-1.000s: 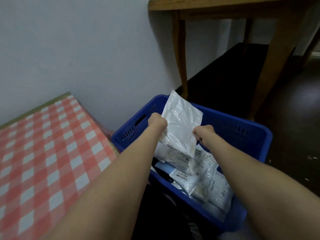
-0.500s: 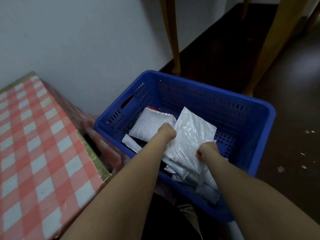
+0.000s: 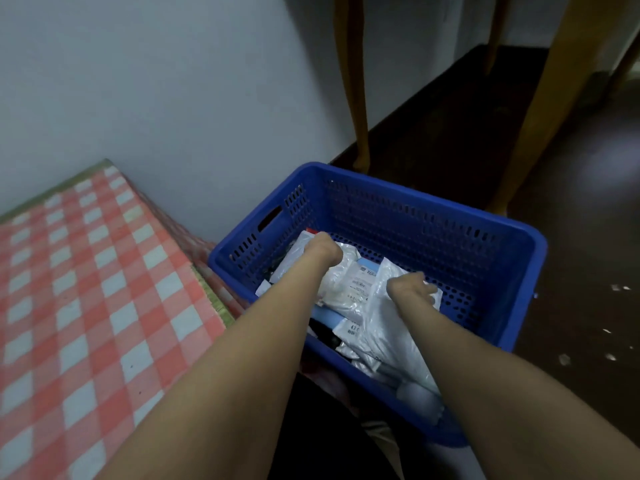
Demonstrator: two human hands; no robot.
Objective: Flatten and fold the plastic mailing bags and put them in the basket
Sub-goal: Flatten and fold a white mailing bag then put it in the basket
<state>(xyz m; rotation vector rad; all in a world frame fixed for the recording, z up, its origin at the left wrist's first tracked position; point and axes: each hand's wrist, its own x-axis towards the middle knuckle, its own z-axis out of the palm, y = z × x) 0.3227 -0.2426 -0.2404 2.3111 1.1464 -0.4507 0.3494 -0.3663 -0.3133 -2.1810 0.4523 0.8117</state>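
Red-and-white checked cloth (image 3: 86, 306) covered the near surface at left; beside it, both hands were down in the blue perforated plastic basket (image 3: 433, 216) — placing, I judged, with release due next. The right hand (image 3: 412, 289) curled its fingers over the folded white plastic mailing bag (image 3: 384, 327) atop the pile (image 3: 346, 289); the left hand (image 3: 323, 249) hid its fingers — grip unclear.

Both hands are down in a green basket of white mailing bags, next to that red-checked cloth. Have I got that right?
Not quite: the basket is blue, not green, as the head view shows. The rest holds: the left hand and the right hand are both down in it among the white mailing bags, and the red-checked cloth lies beside it.
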